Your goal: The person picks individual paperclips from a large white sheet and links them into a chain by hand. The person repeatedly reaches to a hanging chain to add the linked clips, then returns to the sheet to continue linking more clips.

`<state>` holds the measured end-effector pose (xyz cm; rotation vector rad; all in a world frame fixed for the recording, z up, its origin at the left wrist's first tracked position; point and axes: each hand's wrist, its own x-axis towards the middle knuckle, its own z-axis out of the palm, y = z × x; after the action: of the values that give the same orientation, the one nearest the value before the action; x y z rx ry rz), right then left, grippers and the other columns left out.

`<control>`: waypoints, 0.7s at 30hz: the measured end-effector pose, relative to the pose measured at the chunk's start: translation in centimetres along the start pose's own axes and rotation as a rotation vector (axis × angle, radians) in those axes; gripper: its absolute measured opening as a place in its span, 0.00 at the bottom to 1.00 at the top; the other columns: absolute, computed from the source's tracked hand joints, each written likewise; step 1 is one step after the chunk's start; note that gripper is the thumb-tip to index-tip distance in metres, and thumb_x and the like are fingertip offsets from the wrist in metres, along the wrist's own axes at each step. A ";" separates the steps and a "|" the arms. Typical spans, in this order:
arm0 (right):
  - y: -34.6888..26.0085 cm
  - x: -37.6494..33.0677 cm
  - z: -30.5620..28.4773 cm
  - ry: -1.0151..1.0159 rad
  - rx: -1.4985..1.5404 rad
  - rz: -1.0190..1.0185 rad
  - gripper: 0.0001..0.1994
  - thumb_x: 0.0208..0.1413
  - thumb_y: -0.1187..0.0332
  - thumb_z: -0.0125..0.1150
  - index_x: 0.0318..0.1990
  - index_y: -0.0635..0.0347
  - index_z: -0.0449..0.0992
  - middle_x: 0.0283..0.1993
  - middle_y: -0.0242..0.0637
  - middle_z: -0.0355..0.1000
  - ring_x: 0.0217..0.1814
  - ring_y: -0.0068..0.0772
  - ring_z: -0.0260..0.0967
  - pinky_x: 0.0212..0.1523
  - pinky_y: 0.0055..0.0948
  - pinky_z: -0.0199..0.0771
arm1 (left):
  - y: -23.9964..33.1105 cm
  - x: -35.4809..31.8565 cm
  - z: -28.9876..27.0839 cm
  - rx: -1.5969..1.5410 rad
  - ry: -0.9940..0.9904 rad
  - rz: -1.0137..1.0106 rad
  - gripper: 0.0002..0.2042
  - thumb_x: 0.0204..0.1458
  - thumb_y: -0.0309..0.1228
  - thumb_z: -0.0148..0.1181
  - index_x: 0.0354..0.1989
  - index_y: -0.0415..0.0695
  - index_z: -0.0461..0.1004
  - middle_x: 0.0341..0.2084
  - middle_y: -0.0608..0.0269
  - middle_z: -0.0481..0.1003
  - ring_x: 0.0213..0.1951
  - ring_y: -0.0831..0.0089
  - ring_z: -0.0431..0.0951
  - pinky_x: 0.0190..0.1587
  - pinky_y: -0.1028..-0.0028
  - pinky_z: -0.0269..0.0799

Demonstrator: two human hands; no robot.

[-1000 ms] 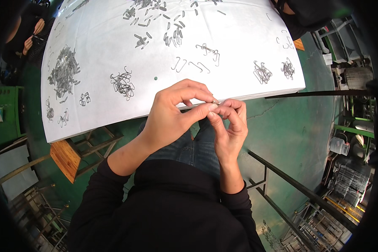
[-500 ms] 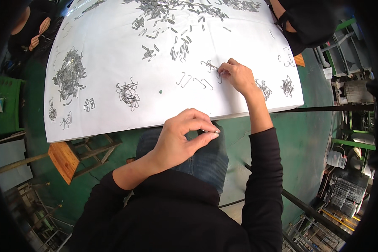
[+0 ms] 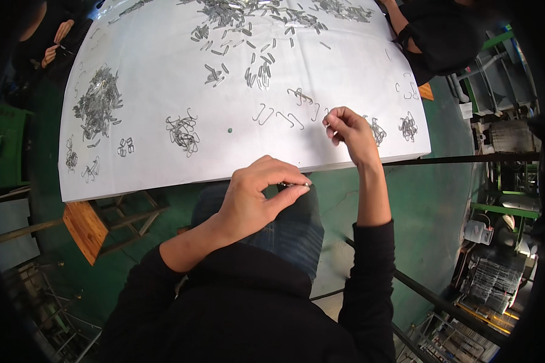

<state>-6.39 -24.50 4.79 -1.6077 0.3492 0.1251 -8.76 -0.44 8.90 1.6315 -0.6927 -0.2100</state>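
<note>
My left hand (image 3: 257, 192) hovers in front of the table's near edge, thumb and fingers pinched on a small shiny metal piece (image 3: 307, 184); most of it is hidden by the fingers. My right hand (image 3: 352, 134) is just above the tabletop, its fingers curled together, with a thin wire end showing at the fingertips; its full shape is hidden. Left of it lie a single bent wire hook (image 3: 315, 112), a small cluster of hooks (image 3: 300, 95), and a row of S-shaped wire hooks (image 3: 277, 117).
On the white table (image 3: 151, 85) are a hook pile (image 3: 183, 133), a heap of small metal strips (image 3: 100, 103), and two hook piles to the right, one (image 3: 408, 128) near the edge. A green dot (image 3: 229, 130) marks the surface. Two other people sit at the far corners. A wooden stool (image 3: 86, 230) stands left.
My right hand has pulled back from the small hook cluster, toward me and slightly right. The left hand stays pinched in nearly the same place. The view has shifted slightly.
</note>
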 end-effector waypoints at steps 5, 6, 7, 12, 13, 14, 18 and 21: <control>-2.4 -8.6 4.2 0.088 0.326 -0.048 0.06 0.55 0.72 0.58 0.36 0.66 0.72 0.33 0.34 0.71 0.29 0.19 0.67 0.27 0.18 0.66 | 0.1 -0.2 -0.1 -0.007 0.006 -0.051 0.07 0.44 0.19 0.62 0.33 0.41 0.79 0.28 0.63 0.78 0.31 0.76 0.74 0.34 0.78 0.69; -2.8 -10.0 5.1 0.073 0.415 -0.089 0.06 0.55 0.73 0.59 0.37 0.65 0.72 0.34 0.33 0.70 0.30 0.19 0.67 0.27 0.17 0.65 | 0.1 -0.2 -0.1 0.000 0.009 -0.040 0.08 0.44 0.19 0.62 0.34 0.41 0.79 0.28 0.63 0.78 0.31 0.76 0.74 0.34 0.78 0.69; -2.9 -11.0 6.0 0.128 0.411 -0.093 0.05 0.54 0.74 0.59 0.36 0.65 0.72 0.35 0.32 0.69 0.32 0.19 0.66 0.29 0.17 0.65 | 0.1 -0.2 0.0 0.000 0.012 -0.031 0.08 0.44 0.18 0.62 0.34 0.41 0.79 0.28 0.63 0.78 0.31 0.76 0.74 0.33 0.78 0.69; -2.7 -12.6 8.6 0.224 0.417 -0.213 0.02 0.54 0.75 0.59 0.34 0.63 0.73 0.41 0.29 0.64 0.41 0.19 0.61 0.40 0.18 0.63 | -0.1 -0.2 0.2 0.000 0.028 0.017 0.10 0.44 0.17 0.61 0.36 0.42 0.78 0.29 0.63 0.78 0.31 0.76 0.74 0.33 0.78 0.69; -2.5 -12.4 8.9 0.264 0.411 -0.249 0.02 0.55 0.76 0.56 0.34 0.64 0.73 0.40 0.32 0.64 0.34 0.19 0.57 0.33 0.19 0.57 | -0.2 -0.2 0.3 0.014 0.042 0.035 0.10 0.44 0.17 0.62 0.35 0.42 0.78 0.29 0.63 0.78 0.30 0.75 0.74 0.32 0.78 0.69; -2.4 -12.3 9.0 0.271 0.402 -0.251 0.02 0.55 0.76 0.56 0.34 0.65 0.73 0.41 0.32 0.64 0.34 0.19 0.57 0.33 0.19 0.58 | -0.3 -0.1 0.4 0.025 0.055 0.058 0.10 0.43 0.17 0.62 0.35 0.42 0.78 0.28 0.64 0.78 0.30 0.74 0.74 0.31 0.77 0.70; -2.0 -12.0 9.3 0.322 0.369 -0.309 0.02 0.54 0.76 0.57 0.35 0.64 0.72 0.42 0.32 0.62 0.39 0.20 0.59 0.40 0.19 0.61 | -0.5 0.1 0.8 0.082 0.090 0.113 0.13 0.41 0.17 0.63 0.37 0.43 0.78 0.28 0.64 0.77 0.30 0.72 0.74 0.30 0.76 0.70; -1.7 -11.8 9.8 0.380 0.318 -0.419 0.03 0.54 0.77 0.58 0.35 0.63 0.72 0.43 0.33 0.60 0.41 0.21 0.59 0.41 0.19 0.62 | -0.9 -0.1 1.1 0.047 0.098 0.084 0.16 0.40 0.18 0.64 0.40 0.44 0.77 0.28 0.64 0.77 0.30 0.71 0.74 0.31 0.75 0.70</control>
<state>-15.72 -12.98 9.13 -1.3500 0.2974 -0.5380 -9.12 -1.26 7.78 1.6419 -0.6936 -0.0531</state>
